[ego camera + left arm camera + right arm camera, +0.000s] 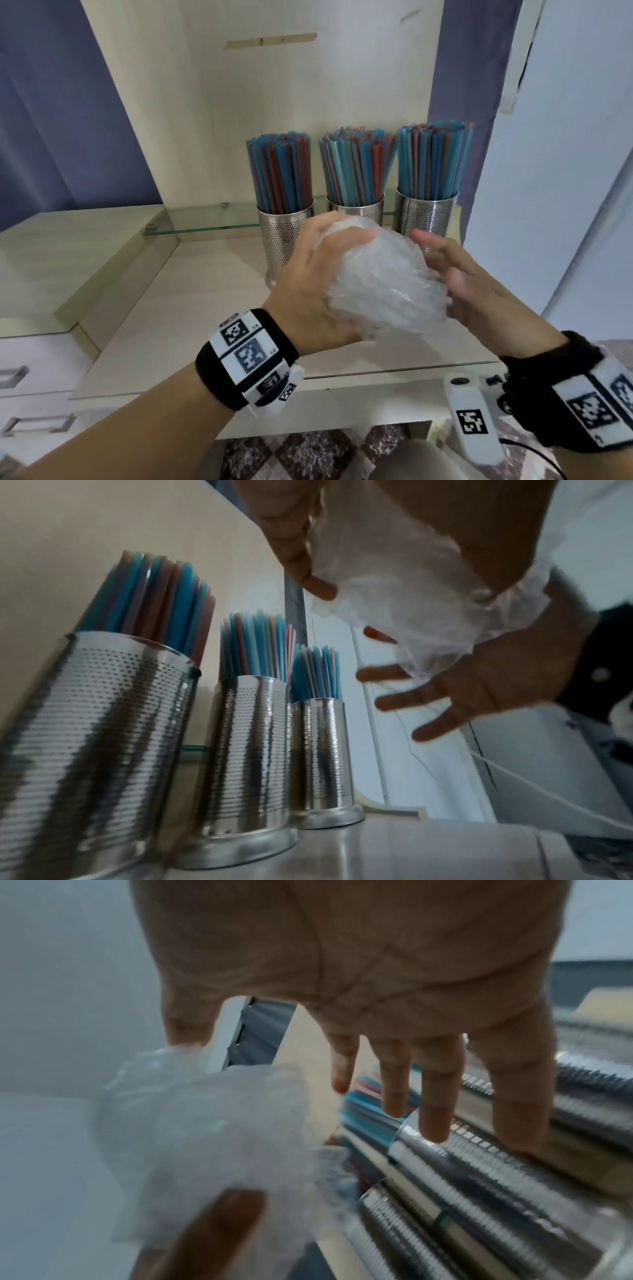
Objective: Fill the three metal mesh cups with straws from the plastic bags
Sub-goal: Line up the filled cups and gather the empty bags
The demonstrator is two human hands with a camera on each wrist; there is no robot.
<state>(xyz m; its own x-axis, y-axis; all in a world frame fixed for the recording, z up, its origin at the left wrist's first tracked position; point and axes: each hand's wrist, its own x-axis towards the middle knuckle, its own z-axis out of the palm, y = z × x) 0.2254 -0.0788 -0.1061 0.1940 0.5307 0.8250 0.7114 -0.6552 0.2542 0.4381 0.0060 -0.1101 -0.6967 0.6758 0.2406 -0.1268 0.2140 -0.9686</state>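
Three perforated metal cups stand in a row at the back of the desk: left cup [286, 240], middle cup [356, 209], right cup [426, 214]. Each is packed with upright blue and red straws [281, 171]. In front of them my left hand [318, 274] grips a crumpled clear plastic bag [387, 284], which looks empty, above the desk. My right hand [472, 284] lies against the bag's right side, fingers straight and spread. The left wrist view shows the cups [250, 750], the bag [411, 588] and the spread right hand [496, 674]. In the blurred right wrist view the bag [212, 1137] sits under my right thumb.
A light wooden desk [205, 308] with a tall back panel holds the cups. A glass shelf [205, 222] runs behind them on the left. Drawers with metal handles [34, 425] are at lower left. A white tagged device [474, 425] hangs below the front edge. A white surface [565, 171] stands right.
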